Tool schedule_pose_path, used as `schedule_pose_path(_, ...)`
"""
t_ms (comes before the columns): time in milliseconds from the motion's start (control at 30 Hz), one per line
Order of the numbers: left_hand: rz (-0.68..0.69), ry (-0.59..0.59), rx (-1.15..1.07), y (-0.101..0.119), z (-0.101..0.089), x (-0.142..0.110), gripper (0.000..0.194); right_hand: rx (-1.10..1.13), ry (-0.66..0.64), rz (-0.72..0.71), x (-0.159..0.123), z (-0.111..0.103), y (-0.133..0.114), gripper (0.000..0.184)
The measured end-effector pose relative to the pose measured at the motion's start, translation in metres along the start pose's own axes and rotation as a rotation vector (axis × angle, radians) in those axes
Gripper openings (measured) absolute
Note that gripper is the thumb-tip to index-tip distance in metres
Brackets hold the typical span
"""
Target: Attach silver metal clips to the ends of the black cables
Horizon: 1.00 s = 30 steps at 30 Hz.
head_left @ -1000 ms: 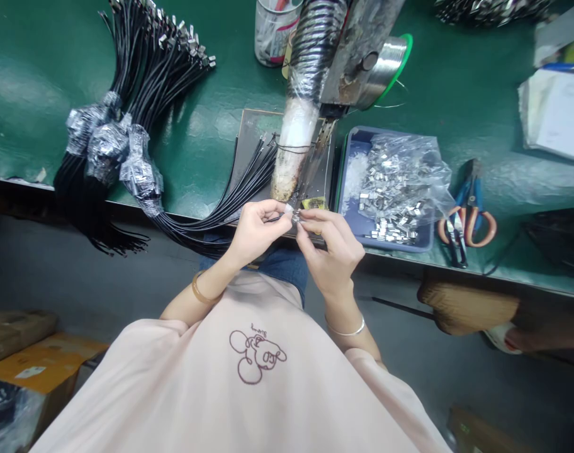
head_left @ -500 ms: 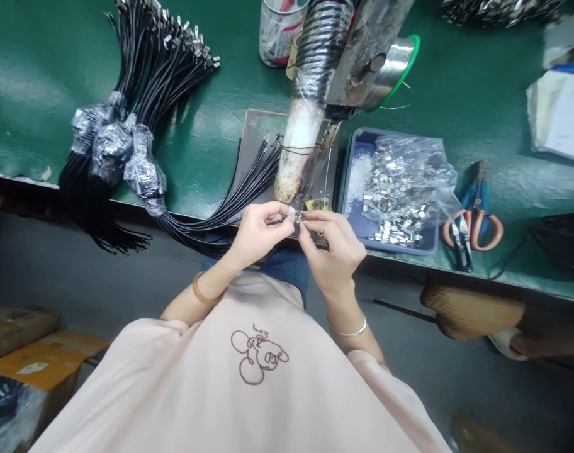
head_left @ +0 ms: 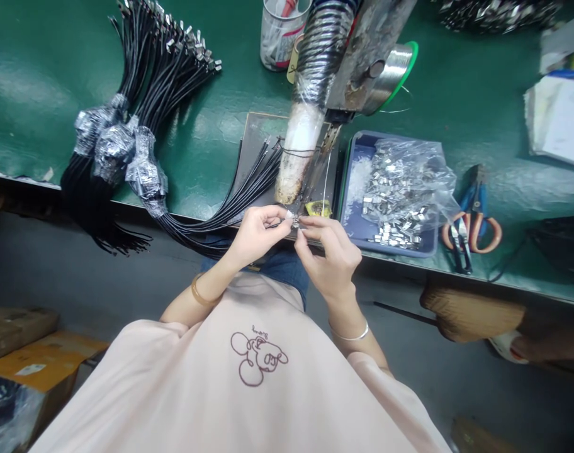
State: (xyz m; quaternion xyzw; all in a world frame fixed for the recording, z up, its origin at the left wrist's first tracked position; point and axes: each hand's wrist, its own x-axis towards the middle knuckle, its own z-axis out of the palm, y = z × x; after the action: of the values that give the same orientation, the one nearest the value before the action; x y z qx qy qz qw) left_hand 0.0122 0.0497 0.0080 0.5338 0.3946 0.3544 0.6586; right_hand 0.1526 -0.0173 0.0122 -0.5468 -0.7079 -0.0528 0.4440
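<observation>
My left hand (head_left: 260, 234) is closed in a pinch near the bench edge, gripping the end of a black cable that is mostly hidden by the fingers. At its fingertips sits a small shiny metal connector (head_left: 295, 221). My right hand (head_left: 332, 250) meets it from the other side, thumb and forefinger at the connector. Just above both hands hangs the tip of a white-wrapped tube (head_left: 294, 163). A yellow sponge-like pad (head_left: 318, 208) lies close behind my right fingers. Loose black cables (head_left: 240, 201) fan out to the left of my left hand.
Plastic-wrapped cable bundles (head_left: 145, 167) lie at left. To the right stand a blue tray (head_left: 355, 236) of metal connectors, pliers (head_left: 476, 201) and small snips (head_left: 461, 242). A solder wire spool (head_left: 395, 72) and a clear cup (head_left: 281, 38) are behind.
Both hands stay together at the connector. My right hand has shifted slightly left and down, with its thumb a little lower. The view has tilted very slightly.
</observation>
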Motion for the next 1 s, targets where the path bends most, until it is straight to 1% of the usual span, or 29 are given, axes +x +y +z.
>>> schedule_pose_path(167,0.004,-0.051,-0.011,0.004,0.001,-0.005,0.026,0.022,0.01,0.057,0.0,-0.004,0.0,0.017)
schedule_pose_path(300,0.008,-0.086,-0.051,0.008,0.003,-0.01,0.027,0.006,0.004,0.043,0.001,-0.007,-0.001,0.016)
schedule_pose_path(433,0.002,-0.045,-0.092,0.003,0.003,-0.012,0.026,-0.033,0.013,0.01,-0.001,-0.006,-0.001,0.015)
schedule_pose_path(600,0.024,0.007,-0.085,-0.003,0.003,-0.01,0.027,-0.06,0.009,0.043,-0.002,0.0,0.001,0.013)
schedule_pose_path(867,0.124,0.075,-0.02,0.003,0.005,-0.008,0.018,-0.052,0.038,0.064,0.004,0.003,0.0,0.013)
schedule_pose_path(1000,0.125,0.06,-0.018,0.004,0.004,-0.007,0.015,-0.033,0.033,0.058,0.002,0.002,0.0,0.014)
